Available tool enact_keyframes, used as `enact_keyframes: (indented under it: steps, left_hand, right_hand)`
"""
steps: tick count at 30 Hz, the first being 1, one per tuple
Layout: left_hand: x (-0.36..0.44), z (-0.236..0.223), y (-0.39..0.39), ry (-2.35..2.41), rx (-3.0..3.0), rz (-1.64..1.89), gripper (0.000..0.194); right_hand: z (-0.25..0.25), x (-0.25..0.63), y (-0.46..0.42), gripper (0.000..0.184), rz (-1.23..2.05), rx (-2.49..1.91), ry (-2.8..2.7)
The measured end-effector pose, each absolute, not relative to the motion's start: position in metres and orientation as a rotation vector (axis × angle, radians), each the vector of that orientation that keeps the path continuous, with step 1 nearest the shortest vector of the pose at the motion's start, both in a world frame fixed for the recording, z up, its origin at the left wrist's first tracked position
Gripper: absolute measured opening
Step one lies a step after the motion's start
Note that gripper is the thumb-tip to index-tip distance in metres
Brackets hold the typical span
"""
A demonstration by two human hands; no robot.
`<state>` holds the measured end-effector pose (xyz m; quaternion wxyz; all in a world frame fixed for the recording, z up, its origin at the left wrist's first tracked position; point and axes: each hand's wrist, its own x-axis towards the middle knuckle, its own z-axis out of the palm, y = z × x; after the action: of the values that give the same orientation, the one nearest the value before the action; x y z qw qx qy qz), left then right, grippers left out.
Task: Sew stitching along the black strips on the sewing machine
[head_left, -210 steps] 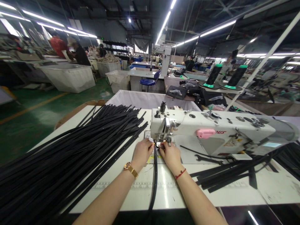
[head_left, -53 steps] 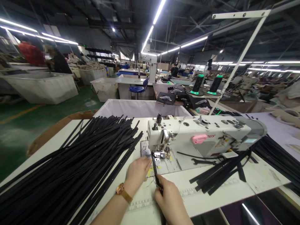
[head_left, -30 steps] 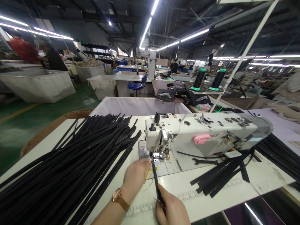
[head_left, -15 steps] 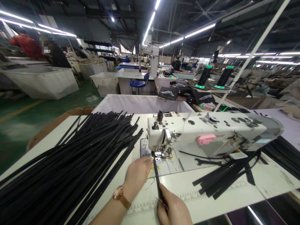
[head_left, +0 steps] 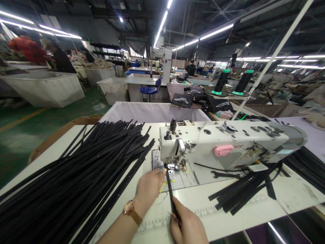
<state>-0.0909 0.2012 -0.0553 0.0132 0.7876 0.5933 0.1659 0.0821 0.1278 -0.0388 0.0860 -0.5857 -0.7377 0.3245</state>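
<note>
A narrow black strap [head_left: 169, 187] runs from under the presser foot [head_left: 173, 167] of the white sewing machine [head_left: 198, 139] toward me. Just in front of the foot, my left hand [head_left: 150, 184] is closed, its fingertips pinching the strap's left edge. Nearer to me, my right hand [head_left: 188, 222] is wrapped round the same strap. A thin, pointed metal tool [head_left: 173, 217] pokes out leftward from that grip; most of it is hidden in the palm. Left of the machine lies a big pile of black straps [head_left: 101, 162].
Shorter black strips [head_left: 236, 193] and a wrench [head_left: 224, 175] lie right, below the machine arm. Behind the table [head_left: 142, 223] stands a white-lined bin [head_left: 152, 110]. Two black thread cones [head_left: 220, 83] sit beyond the machine. Co-workers are at the far left and in the back.
Earlier, both hands were at the presser foot; my right hand has since come back toward me along the strap, with the pointed tool showing. Over the last second the hands hardly move.
</note>
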Motion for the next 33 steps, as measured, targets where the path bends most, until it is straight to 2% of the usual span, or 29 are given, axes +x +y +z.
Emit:
enact_keyframes:
  steps: [9, 26, 33]
  left_hand:
    - [-0.092, -0.056, 0.201, 1.832, 2.455, 0.547, 0.029]
    - [-0.091, -0.058, 0.202, 1.853, 2.451, 0.546, 0.033]
    - [-0.09, -0.057, 0.201, 1.848, 2.524, 0.447, 0.029]
  right_hand:
    - [-0.04, 0.083, 0.128, 0.063, 0.979, -1.739, -2.187]
    - [-0.036, 0.082, 0.128, 0.061, 0.965, -1.755, -2.183]
    - [-0.03, 0.08, 0.13, 0.061, 0.967, -1.789, -2.194]
